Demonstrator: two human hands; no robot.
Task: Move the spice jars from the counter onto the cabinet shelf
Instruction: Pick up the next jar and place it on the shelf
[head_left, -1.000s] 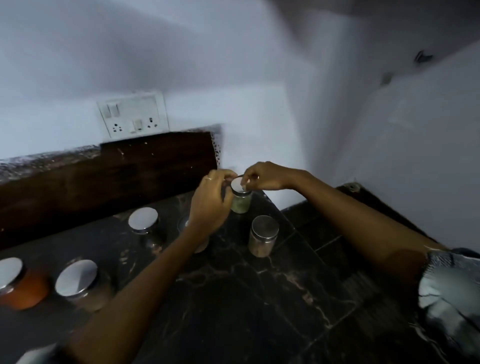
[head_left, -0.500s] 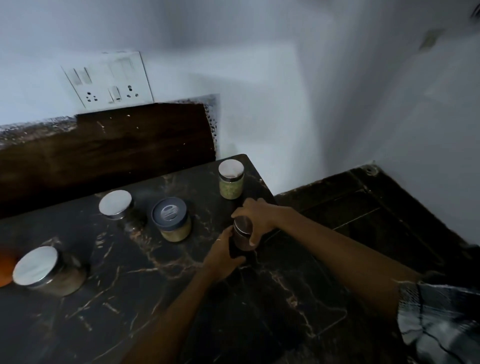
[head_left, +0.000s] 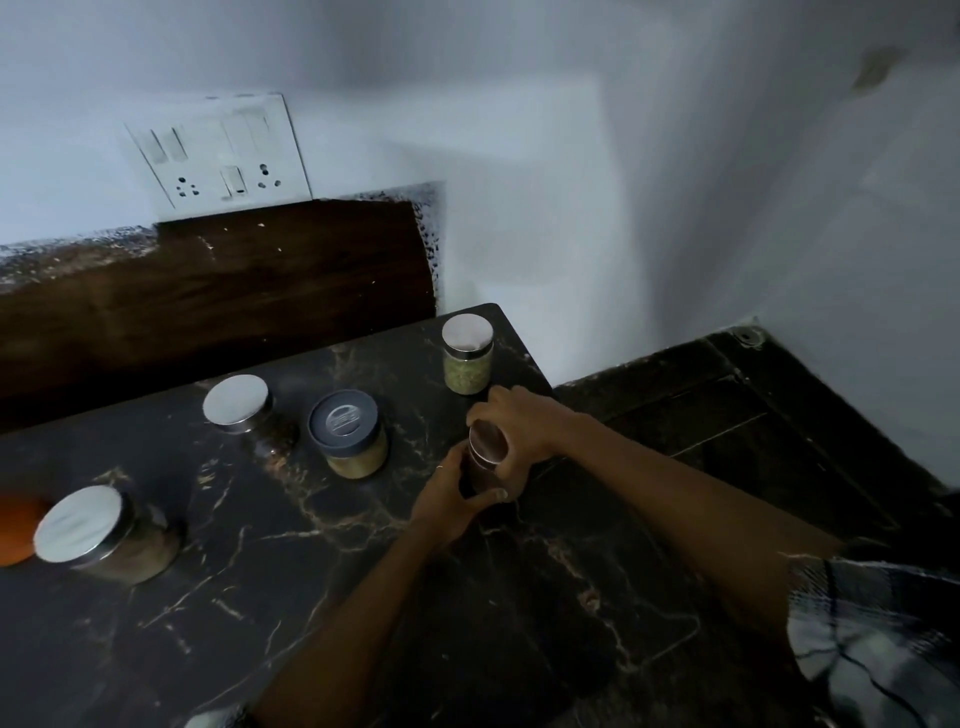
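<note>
Both hands on one small dark jar near the right edge of the black marble bench. Left hand wraps the jar's lower body, fingers curled around it from the near side. Right hand grips it from the far side and right, fingers clamped round the lid area. Cannot tell whether the jar's base touches the bench, hands hide it.

Other jars stand on the bench: green-filled jar with a silver lid at the back right corner, just beyond the right hand; grey-lidded jar with yellowish contents left of the hands; silver-lidded jar further left; large silver-lidded jar near the left edge, touching or just beside an orange jar cut off by the frame. Switch plate on the white wall above a brown backsplash. Cabinet shelf not in view.
</note>
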